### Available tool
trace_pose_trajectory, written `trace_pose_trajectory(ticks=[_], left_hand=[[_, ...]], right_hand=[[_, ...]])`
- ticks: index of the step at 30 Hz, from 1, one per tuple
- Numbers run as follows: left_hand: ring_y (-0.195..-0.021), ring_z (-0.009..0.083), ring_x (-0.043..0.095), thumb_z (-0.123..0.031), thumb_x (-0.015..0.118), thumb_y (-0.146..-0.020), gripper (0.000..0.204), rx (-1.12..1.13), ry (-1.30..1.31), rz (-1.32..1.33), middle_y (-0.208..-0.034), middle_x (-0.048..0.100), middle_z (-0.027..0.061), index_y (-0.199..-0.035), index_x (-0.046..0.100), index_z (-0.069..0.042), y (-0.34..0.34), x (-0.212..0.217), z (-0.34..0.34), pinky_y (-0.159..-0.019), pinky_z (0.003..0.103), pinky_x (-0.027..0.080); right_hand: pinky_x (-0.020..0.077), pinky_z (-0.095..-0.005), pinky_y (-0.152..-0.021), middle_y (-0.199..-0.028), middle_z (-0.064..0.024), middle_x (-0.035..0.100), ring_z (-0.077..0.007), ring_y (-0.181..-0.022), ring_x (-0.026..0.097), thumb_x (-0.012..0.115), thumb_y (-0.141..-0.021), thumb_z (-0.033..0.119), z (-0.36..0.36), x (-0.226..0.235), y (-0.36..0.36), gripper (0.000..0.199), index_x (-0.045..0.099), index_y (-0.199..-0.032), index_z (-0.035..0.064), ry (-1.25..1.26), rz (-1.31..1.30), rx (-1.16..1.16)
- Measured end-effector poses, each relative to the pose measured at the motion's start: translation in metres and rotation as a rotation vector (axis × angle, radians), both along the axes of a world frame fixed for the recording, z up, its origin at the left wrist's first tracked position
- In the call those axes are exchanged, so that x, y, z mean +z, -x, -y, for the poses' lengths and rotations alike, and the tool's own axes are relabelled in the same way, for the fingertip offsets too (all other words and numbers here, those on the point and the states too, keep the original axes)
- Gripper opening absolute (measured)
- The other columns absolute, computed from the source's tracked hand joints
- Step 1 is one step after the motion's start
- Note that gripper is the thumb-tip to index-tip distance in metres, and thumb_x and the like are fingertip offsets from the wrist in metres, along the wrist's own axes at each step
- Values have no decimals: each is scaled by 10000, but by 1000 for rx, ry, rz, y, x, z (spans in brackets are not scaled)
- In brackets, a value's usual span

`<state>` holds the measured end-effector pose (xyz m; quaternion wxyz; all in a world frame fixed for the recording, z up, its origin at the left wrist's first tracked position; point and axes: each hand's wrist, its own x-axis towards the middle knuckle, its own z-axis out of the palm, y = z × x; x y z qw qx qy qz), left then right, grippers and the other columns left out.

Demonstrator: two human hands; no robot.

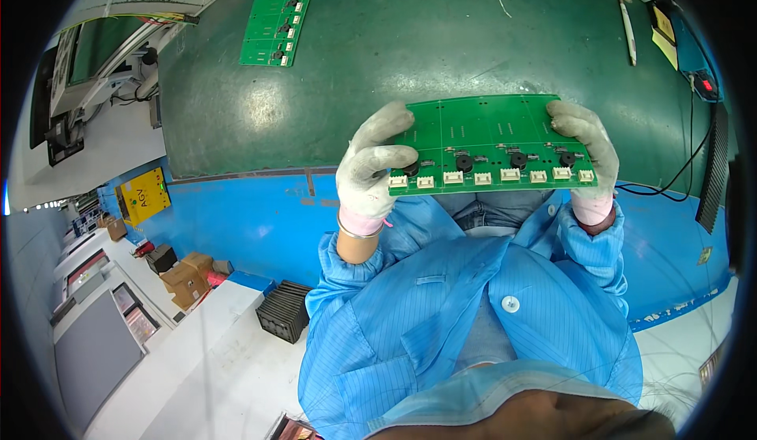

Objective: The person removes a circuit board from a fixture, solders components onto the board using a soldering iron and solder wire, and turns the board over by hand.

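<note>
Clamped at both short ends, by a gloved left hand (369, 160) on the left edge and a gloved right hand (590, 140) on the right, with digits lapping onto the visible face of the green circuit board (485, 128). Held up before the body, across the near edge of the green tabletop (339, 77); impossible to tell whether touching it. Probably light for its breadth, stiff and flat, perhaps slightly slick under gloves; likely fragile at the raised parts and under bending. Best taken by the bare short edges or plain far corners, clear of anything soldered. Long, rectangular and glossy green, mostly plain on the far half, with four round black parts (464, 163) in a line and a row of white connectors (482, 178) along the near edge. Backed by a blue jacket (568, 298); matched, toward the upper left, by a similar second board (266, 16) lying flat on the tabletop.
</note>
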<state>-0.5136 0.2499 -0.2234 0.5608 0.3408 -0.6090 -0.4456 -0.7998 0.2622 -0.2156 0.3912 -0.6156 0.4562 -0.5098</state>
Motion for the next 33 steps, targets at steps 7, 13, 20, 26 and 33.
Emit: trace_pose_trajectory(ticks=[7, 13, 20, 26, 33], left_hand=[[-796, 203, 604, -120, 743, -766, 286, 14, -428, -72, -916, 665, 116, -987, 634, 24, 14, 31, -8, -772, 295, 482], [-623, 75, 510, -119, 708, -816, 384, 3, -748, -323, -842, 647, 92, -1117, 574, 77, 26, 32, -3, -549, 173, 401], [-537, 50, 430, -113, 660, -842, 350, -92, -782, -410, -776, 622, 51, -1131, 572, 63, 48, 28, -4, -468, 168, 319], [-490, 40, 391, -161, 655, -855, 351, -90, -783, -415, -724, 589, 16, -1119, 575, 55, 64, 31, 0, -419, 171, 279], [-485, 33, 384, -185, 657, -858, 360, -192, -832, -434, -710, 574, 6, -1114, 575, 55, 70, 30, 9, -417, 171, 286]], right_hand=[[447, -266, -711, -911, -121, 634, -177, -767, 559, 675, -785, 145, -8, 13, 17, 316, 624, -1047, -25, -453, 85, -80], [367, -192, -548, -759, -59, 608, -79, -584, 459, 655, -822, 195, -12, 29, 35, 355, 604, -1073, -50, -691, 271, -31], [308, -187, -454, -684, -37, 588, -60, -500, 414, 633, -864, 290, -17, 34, 61, 475, 581, -1150, -86, -668, 342, -28], [263, -186, -410, -630, -10, 560, -41, -449, 367, 605, -880, 313, -19, 35, 62, 500, 565, -1158, -100, -589, 477, -78], [272, -185, -417, -641, -15, 564, -44, -461, 380, 601, -882, 300, -21, 47, 74, 489, 563, -1160, -100, -591, 522, -55]])
